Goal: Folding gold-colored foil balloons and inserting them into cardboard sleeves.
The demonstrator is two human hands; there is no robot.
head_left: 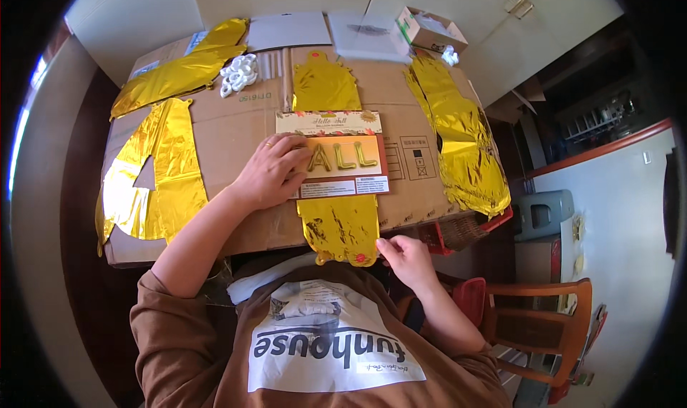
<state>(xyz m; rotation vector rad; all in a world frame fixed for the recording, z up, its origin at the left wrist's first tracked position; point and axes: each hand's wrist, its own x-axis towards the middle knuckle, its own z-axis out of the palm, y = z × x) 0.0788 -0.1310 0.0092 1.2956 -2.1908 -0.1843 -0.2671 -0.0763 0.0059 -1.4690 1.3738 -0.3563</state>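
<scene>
A flat gold foil balloon (340, 222) runs up the middle of the cardboard, its upper part showing beyond a printed package card (343, 180) that lies across it. The card pictures small gold balloon letters. My left hand (272, 168) rests over the card's left side, fingers laid down on it. At the balloon's near end, which hangs over the cardboard's front edge, my right hand (406, 259) pinches its right edge between thumb and finger. The middle of this balloon is hidden under the card.
More flat gold balloons lie around: one with a triangular hole (179, 172) at left, another (175, 71) at far left, a third (461, 136) at right. White ribbon coils (238, 74) and a small open box (429, 30) sit farther back. A wooden chair (540, 322) stands at right.
</scene>
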